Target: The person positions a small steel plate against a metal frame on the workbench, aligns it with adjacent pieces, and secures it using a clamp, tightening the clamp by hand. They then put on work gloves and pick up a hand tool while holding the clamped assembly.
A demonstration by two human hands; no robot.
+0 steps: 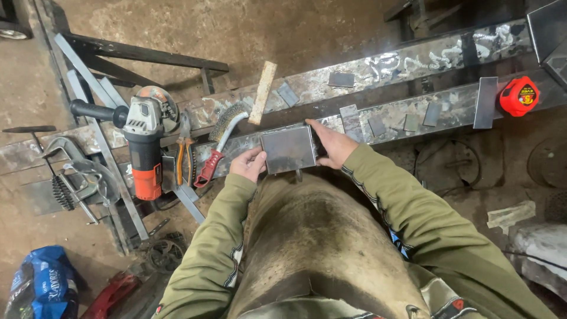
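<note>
Holding: a rectangular steel plate flat between both hands, over the near steel beam and just in front of the person's body.
Left hand: fingers curled closed on the plate's left edge, thumb on top; firm pinch grip.
Right hand: fingers wrapped round the plate's right edge, index finger stretched along the top corner; also gripping.
Plate position: lying roughly level, its long side parallel to the beam, its far edge meeting the beam's top face. Whether it rests on the beam or hangs just above it, cannot tell.
Step in hand (judgement): placing or lining up the plate against the beam; fitting stage, nothing fixed yet.
Next move calls for (judgement): both hands steady, plate edges squared to the beam, one hand freed only once the plate sits stable.
Nearby, left: wire brush with red handle, pliers, orange-and-grey angle grinder, all lying on the beam end, apart from the hands.
Nearby, right: small steel offcuts spaced along the beam; red tape measure well away.
Far beam: wooden stick leaning across it.
Risk note: plate edges look raw; bare hands.
</note>
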